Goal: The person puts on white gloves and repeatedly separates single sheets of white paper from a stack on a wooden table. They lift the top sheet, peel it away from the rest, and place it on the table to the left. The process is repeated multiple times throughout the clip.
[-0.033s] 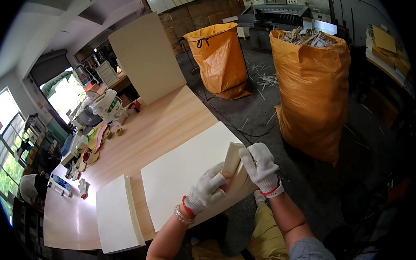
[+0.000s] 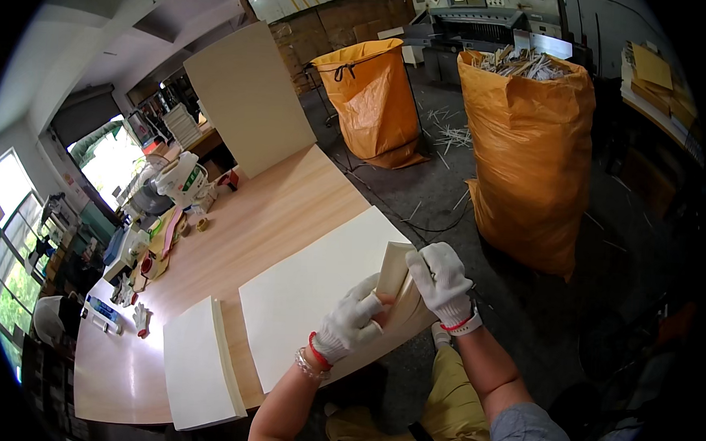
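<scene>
A large stack of white paper sheets lies at the table's right edge, with its near right corner bent up and folded back. My right hand, in a white knit glove, is closed on the lifted corner of the sheets. My left hand, in a glove with bare fingertips, grips the inner side of the same bent part, its fingers curled at the fold. The sheets' edges show fanned between both hands. A smaller stack of white paper rests to the left, apart from my hands.
A wooden table carries a white bucket, a bottle and tools along its left side. A tall board stands at the far end. Two orange sacks, one full of paper scraps, stand on the floor beyond.
</scene>
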A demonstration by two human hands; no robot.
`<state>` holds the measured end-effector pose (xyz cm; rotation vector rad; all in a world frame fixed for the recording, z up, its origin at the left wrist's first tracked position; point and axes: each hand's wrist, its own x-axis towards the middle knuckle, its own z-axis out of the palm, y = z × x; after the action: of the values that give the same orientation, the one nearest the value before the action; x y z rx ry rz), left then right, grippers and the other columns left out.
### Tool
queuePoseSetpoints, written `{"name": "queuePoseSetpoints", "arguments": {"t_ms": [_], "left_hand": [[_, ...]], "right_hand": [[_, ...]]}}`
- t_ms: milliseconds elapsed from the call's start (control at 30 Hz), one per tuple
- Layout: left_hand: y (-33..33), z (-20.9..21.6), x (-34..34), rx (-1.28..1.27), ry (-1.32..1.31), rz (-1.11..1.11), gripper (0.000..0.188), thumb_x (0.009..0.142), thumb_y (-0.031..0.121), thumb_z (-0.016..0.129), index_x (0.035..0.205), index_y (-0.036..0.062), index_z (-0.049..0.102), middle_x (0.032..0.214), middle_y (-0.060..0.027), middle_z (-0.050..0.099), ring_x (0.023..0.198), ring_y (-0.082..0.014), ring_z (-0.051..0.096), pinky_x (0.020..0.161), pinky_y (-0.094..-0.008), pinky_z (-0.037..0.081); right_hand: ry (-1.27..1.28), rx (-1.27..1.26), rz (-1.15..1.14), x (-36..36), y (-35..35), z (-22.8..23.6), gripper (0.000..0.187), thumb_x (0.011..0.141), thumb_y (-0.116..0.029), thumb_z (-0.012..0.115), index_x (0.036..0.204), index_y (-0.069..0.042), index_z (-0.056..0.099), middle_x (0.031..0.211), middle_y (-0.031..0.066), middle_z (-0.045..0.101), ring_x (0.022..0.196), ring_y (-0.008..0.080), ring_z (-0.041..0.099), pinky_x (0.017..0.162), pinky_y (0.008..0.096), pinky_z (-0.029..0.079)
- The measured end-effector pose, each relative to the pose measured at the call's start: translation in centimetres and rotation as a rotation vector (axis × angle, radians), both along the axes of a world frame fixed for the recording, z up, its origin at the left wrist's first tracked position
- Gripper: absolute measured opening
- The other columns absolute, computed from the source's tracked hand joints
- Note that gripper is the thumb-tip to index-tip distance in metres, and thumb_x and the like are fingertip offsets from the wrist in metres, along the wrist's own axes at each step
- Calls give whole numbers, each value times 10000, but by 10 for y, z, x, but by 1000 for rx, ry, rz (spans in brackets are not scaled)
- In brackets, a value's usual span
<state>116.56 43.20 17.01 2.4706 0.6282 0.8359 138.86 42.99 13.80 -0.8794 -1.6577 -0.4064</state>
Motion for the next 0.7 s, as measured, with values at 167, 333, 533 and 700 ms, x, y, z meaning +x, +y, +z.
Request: {"name": "queuePoseSetpoints", "arguments": {"t_ms": [167,333,533,700], "left_hand": [[-2,-8,1,-78,-77,49,425,728,-47,719,1137,42,646,1425,-256,487,1005,-364,680,849,-399,562],[-6,-2,2,-54,-54,79,438,725,-56,679,1153,36,655,1462,-265,450,1010,-356,684,854,-399,563],[-3,-1,1,-13,60,51,358,769,-63,627,1118,9,657,1364,-248,528,1019,-351,660,909,-394,536],[-8,-6,3,-231,-137,27,368,741,-82,680,1087,41,655,1379,-233,521,1041,-359,648,897,-399,533]], "right_hand": [[-42,40,-51,1,-1,2,117,899,-13,659,1016,-3,651,823,105,539,734,290,576,631,404,479],[49,-32,64,3,-1,3,49,928,-34,653,927,-6,612,804,111,533,729,285,573,630,403,477],[122,-47,73,-1,0,-1,47,921,-33,661,929,-12,620,815,107,552,721,281,572,619,396,477],[-5,2,-15,1,0,0,124,889,-22,665,1012,-6,654,826,95,554,734,278,576,620,393,480]]}}
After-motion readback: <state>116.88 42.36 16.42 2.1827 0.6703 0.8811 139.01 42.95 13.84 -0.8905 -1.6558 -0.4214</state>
